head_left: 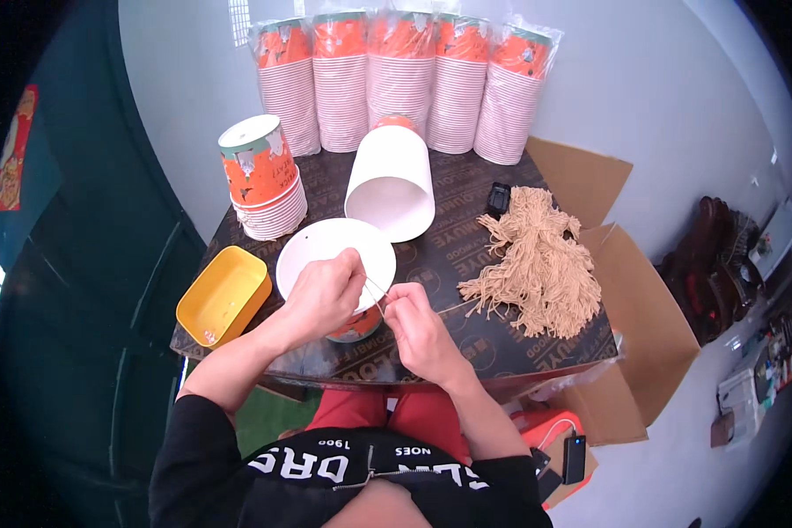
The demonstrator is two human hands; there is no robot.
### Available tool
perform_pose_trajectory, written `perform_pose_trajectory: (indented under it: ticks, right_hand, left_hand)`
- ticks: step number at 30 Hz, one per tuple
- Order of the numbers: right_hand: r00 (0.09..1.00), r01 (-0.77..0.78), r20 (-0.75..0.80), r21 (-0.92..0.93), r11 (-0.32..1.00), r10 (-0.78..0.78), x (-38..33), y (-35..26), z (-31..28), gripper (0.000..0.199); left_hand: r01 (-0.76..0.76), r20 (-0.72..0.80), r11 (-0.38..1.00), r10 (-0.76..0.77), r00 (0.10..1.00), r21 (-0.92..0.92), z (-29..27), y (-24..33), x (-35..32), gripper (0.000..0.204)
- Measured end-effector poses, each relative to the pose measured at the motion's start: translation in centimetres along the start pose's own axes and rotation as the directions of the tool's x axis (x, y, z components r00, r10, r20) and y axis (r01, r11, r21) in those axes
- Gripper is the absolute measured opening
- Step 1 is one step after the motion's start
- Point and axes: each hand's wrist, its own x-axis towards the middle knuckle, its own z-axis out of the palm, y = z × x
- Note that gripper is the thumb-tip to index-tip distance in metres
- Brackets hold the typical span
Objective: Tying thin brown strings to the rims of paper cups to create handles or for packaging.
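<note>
Both hands pinch one thin tan string taut between them — left hand (324, 295) and right hand (411, 324), fingertips closed on it — over the upturned white paper bucket (326, 246), with the yarn bundle (537, 264) right of it and sleeved cup stacks (400, 79) beyond.

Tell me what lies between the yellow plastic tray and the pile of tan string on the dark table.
In the head view, an upturned white paper cup sits between yellow plastic tray and tan string pile, with both hands pinching a thin string over it.
</note>
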Motion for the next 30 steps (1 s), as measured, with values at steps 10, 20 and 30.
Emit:
perform_pose_trajectory:
  ticks: [10,20,30]
  right_hand:
    - [0.999,0.044,-0.003,0.016,0.999,-0.044,0.9,0.4,-1.2,0.012]
    - [0.992,-0.120,0.077,0.279,0.953,0.102,7.8,1.9,-2.7,0.016]
    - [0.999,0.024,0.028,0.110,0.994,-0.028,2.7,1.6,-3.0,0.014]
  left_hand:
    - [-0.039,-0.010,0.999,0.039,0.999,0.036,-1.1,0.5,-1.0,0.010]
    - [-0.007,-0.044,1.000,0.007,0.999,0.009,-1.8,1.1,-2.6,0.009]
    - [0.093,0.019,0.994,-0.092,0.996,-0.064,-2.2,1.3,-1.9,0.012]
